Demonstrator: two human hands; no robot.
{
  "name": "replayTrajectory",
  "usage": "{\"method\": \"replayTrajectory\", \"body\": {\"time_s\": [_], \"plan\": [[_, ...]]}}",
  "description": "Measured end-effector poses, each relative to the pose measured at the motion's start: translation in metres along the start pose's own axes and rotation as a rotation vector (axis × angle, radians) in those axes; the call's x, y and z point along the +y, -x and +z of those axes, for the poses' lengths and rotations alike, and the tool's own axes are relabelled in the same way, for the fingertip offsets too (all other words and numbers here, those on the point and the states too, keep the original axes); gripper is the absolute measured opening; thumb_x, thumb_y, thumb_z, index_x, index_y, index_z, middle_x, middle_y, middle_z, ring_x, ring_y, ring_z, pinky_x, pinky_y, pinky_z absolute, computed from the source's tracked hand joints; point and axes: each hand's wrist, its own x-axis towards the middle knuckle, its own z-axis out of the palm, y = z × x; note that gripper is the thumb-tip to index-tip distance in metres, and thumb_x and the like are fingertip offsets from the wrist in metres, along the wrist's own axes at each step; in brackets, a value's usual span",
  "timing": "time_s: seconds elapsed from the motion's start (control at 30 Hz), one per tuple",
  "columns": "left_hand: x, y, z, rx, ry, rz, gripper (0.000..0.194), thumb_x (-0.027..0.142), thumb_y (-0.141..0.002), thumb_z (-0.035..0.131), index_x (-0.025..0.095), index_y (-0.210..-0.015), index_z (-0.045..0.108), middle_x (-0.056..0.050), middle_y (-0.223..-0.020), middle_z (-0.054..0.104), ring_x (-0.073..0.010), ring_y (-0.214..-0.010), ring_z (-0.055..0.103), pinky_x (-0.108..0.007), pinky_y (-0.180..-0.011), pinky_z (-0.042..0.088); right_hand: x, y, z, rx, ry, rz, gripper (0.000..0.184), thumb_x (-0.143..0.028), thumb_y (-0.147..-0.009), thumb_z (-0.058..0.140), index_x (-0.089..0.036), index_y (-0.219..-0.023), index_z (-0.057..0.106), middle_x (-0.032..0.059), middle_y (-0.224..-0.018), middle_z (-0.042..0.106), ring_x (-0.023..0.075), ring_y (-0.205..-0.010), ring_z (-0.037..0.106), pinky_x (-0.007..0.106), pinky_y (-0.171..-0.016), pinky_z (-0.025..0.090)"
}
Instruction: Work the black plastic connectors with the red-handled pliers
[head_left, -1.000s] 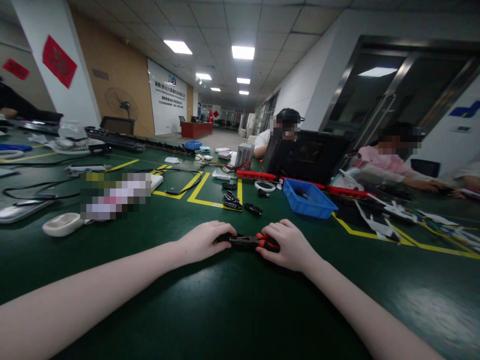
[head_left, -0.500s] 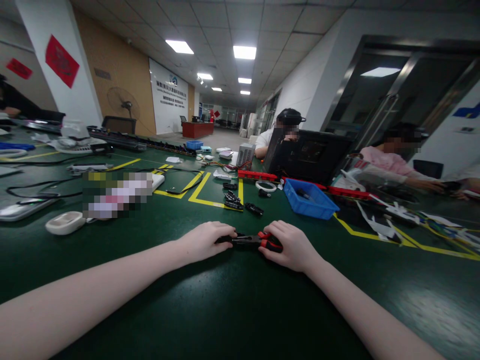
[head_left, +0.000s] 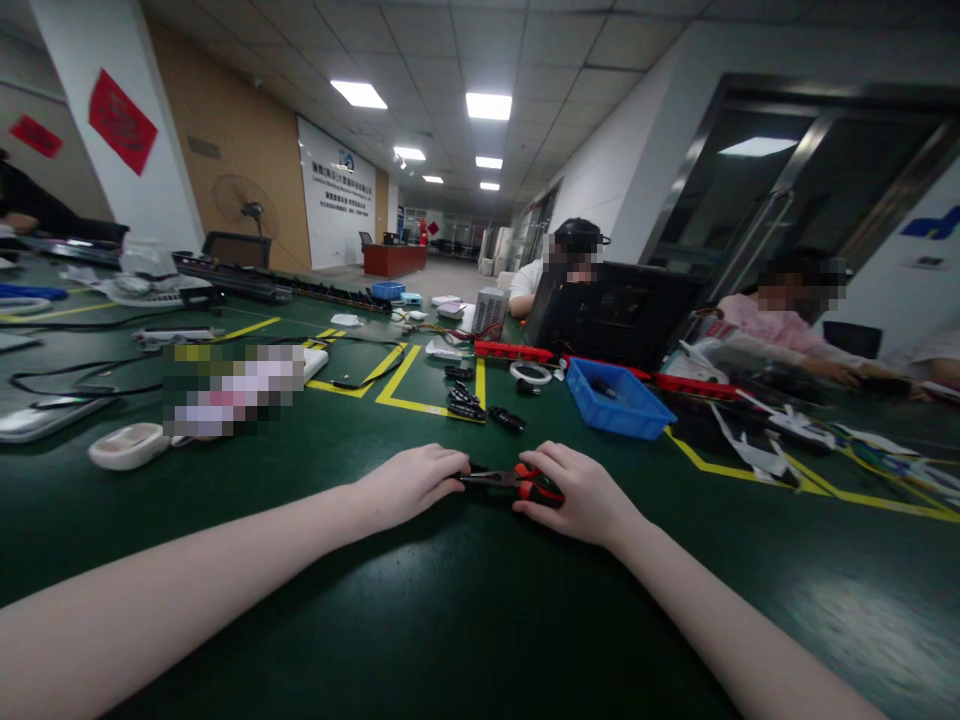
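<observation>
My right hand [head_left: 581,492] is wrapped round the red-and-black handles of a pair of long-nose pliers [head_left: 495,480], whose metal jaws point left. At the jaws' tips, my left hand [head_left: 420,482] is closed, with thumb and fingers pinched together. Something small and dark shows at those fingertips, but the fingers hide most of it. Both hands are low over the green table [head_left: 420,620]. Beyond them lie several small black parts [head_left: 466,400], and another black part [head_left: 507,418] sits a little nearer the pliers.
A blue tray [head_left: 619,405] with dark pieces stands to the right. Behind it is a large black case [head_left: 622,310]. At left are a pale power strip [head_left: 315,365], a white oval object [head_left: 129,446] and black cables. Two people sit across the table.
The left fingers have closed further over the dark piece, which showed more before. The pliers' handles look slightly further apart. Both hands stay in nearly the same place.
</observation>
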Motion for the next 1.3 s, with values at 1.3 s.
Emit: {"method": "replayTrajectory", "body": {"time_s": [1.3], "plan": [[-0.002,0.001,0.000,0.021,-0.011,0.049,0.025,0.023,-0.095,0.053,0.024,-0.118,0.062,-0.005,-0.127,0.062,-0.0219,-0.112,0.062,-0.034,-0.096,0.049,0.001,-0.003,-0.010,-0.187,0.006,0.056,0.031,-0.050,-0.085,0.060,-0.021,-0.096,0.060,0.0060,-0.091,0.061,0.0191,-0.078,0.059,0.030,-0.065,0.044]]}}
